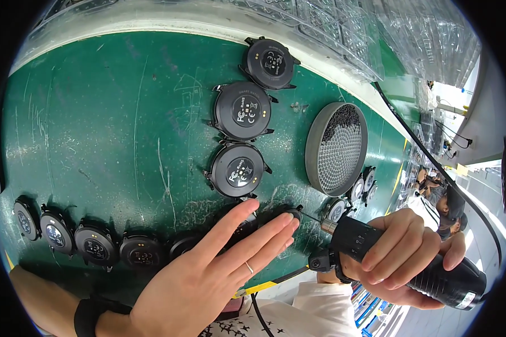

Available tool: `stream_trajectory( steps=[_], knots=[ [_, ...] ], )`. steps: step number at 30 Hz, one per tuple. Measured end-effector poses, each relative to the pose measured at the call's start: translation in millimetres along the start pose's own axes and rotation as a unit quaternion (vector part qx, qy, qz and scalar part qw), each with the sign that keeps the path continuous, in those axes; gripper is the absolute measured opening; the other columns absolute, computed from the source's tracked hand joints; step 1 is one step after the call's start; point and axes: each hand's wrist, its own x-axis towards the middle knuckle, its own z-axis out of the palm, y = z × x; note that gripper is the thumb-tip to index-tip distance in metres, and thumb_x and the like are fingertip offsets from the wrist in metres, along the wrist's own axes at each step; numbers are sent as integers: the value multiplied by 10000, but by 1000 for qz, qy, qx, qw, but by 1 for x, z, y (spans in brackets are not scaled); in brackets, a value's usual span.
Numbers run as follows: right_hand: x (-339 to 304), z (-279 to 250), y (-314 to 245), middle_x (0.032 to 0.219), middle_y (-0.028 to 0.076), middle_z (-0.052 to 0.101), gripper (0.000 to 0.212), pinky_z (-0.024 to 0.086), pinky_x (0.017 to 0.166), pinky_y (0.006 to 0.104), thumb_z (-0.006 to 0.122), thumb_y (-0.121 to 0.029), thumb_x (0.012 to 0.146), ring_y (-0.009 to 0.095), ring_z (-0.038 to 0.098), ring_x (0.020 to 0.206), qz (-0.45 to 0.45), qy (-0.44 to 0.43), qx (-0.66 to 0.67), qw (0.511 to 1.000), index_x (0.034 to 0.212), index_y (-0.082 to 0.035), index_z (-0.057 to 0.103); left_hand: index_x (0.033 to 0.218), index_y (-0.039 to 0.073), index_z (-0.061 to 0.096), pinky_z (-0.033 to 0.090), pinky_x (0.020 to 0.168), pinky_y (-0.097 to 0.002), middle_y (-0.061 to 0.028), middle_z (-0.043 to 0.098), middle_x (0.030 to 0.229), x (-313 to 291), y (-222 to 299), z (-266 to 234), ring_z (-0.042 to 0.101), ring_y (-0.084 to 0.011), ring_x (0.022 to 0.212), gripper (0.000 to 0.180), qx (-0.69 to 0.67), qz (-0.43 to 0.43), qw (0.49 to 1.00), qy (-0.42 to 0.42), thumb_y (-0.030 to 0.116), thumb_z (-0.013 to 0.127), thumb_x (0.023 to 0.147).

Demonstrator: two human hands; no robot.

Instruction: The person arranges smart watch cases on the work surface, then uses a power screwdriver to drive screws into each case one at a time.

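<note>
My right hand (402,253) is wrapped round a black electric screwdriver (357,238), its thin bit pointing left. The bit's tip reaches the edge of a black round watch body (280,213), which is partly hidden under my left hand (208,267). That hand lies palm down with its fingers stretched out and apart, the fingertips on or just over this watch body. Another watch body (244,226) shows between the fingers. Just beyond the fingers, a watch body (239,171) lies back side up, with two more like it in a column behind.
A round grey dish (310,149) with a dimpled base holds many tiny dark screws (346,117). More watch bodies (93,247) line the near left of the green table (107,123). Clear plastic trays (331,28) stand along the far edge. A black cable (433,160) hangs at right; people (447,210) sit beyond.
</note>
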Motion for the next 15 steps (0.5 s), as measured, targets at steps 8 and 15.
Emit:
stream_trajectory(
  steps=[8, 15],
  knots=[
    [-2, 4, 6, 531, 35, 584, 463, 497, 316, 210, 649, -440, 956, 102, 530, 335, -11, 12, 6, 1000, 1040, -34, 443, 1636, 324, 262, 39, 1336, -455, 107, 103, 1730, -4, 9, -13, 84, -119, 1591, 734, 131, -102, 986, -15, 327, 522, 949],
    [-1, 2, 4, 534, 35, 586, 468, 496, 319, 207, 643, -457, 959, 101, 542, 345, -19, 6, -12, 1000, 1024, -40, 442, 1632, 330, 267, 36, 1339, -457, 126, 96, 1729, -7, -16, -2, 80, -98, 1589, 761, -392, -23, 919, -40, 314, 539, 921]
  ],
)
